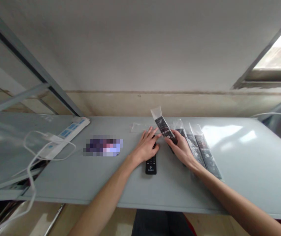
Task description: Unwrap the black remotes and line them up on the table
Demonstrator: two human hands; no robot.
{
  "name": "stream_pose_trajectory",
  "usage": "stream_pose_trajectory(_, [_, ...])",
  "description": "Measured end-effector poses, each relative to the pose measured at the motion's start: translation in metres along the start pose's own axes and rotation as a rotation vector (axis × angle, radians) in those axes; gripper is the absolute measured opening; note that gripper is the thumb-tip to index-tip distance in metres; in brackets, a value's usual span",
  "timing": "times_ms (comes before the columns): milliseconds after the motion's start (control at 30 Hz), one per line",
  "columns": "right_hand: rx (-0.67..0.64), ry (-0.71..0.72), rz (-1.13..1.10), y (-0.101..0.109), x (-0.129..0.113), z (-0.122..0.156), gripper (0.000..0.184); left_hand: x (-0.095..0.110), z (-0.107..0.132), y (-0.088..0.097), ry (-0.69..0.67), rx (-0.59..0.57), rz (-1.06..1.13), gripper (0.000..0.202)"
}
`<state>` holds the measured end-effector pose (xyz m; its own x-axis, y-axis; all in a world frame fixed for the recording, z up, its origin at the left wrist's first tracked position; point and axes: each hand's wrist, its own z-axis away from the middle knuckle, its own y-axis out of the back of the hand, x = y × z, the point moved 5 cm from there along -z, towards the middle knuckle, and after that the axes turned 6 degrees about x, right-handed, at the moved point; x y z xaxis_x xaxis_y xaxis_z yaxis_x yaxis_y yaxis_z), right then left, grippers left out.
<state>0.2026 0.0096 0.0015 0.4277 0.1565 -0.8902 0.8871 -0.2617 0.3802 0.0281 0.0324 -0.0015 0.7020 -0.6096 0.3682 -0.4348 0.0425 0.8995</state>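
Observation:
My left hand (146,146) lies over a bare black remote control (151,166) on the grey table, fingers stretched out and spread. It covers the remote's upper part, while the lower buttons and logo stay visible. Held up in my right hand (180,147) is another black remote control (164,127) in a transparent plastic sleeve, tilted with its top toward the wall. The sleeve's loose end sticks out past the remote's top. Beneath and beside my right hand lie several sleeved remotes (208,155) side by side. An empty-looking plastic sleeve (138,127) lies behind my left hand.
A white power strip (69,131) with a plugged-in charger and looping white cable (29,177) lies at the left. Between it and my left hand is a blurred-out phone-like object (103,146). The grey table (244,173) meets the wall behind; metal frame posts (32,55) stand at the sides.

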Motion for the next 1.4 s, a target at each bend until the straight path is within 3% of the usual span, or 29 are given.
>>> stream_pose_trajectory(100, [-0.031,0.157,0.172,0.003,0.012,0.000,0.061,-0.005,0.001,0.001,0.060,-0.057,-0.031,0.060])
stream_pose_trajectory(233, [-0.090,0.140,0.354,0.015,0.028,0.003,0.062,-0.008,0.002,0.006,0.113,-0.079,-0.042,0.063])
stream_pose_trajectory(500, [-0.204,0.075,0.501,0.045,0.020,-0.010,0.026,-0.012,0.004,0.008,0.114,-0.021,-0.007,0.064])
stream_pose_trajectory(633, [-0.151,0.014,0.589,0.070,0.023,-0.019,0.020,-0.017,0.004,0.008,0.144,-0.012,-0.014,0.065])
stream_pose_trajectory(867, [0.031,-0.055,0.614,0.097,0.030,-0.033,0.032,-0.017,0.002,0.008,0.160,-0.040,-0.022,0.058])
stream_pose_trajectory(967, [0.131,-0.017,0.424,0.089,0.014,-0.027,0.038,-0.014,0.002,0.009,0.157,-0.034,-0.009,0.059])
stream_pose_trajectory(1033, [0.118,-0.011,0.181,0.076,0.001,-0.018,0.041,-0.011,0.000,0.015,0.155,0.014,0.034,0.062])
stream_pose_trajectory(1133, [-0.049,-0.088,-0.141,0.049,-0.016,-0.002,0.043,-0.004,-0.003,0.029,0.147,0.154,0.233,0.070])
stream_pose_trajectory(1300, [-0.436,-0.256,-0.368,0.013,-0.022,0.019,0.050,0.003,-0.006,0.045,0.187,0.310,0.942,0.054])
stream_pose_trajectory(1400, [-0.479,-0.343,-0.442,0.008,-0.013,0.022,0.061,0.000,-0.007,0.042,0.315,0.347,1.262,0.043])
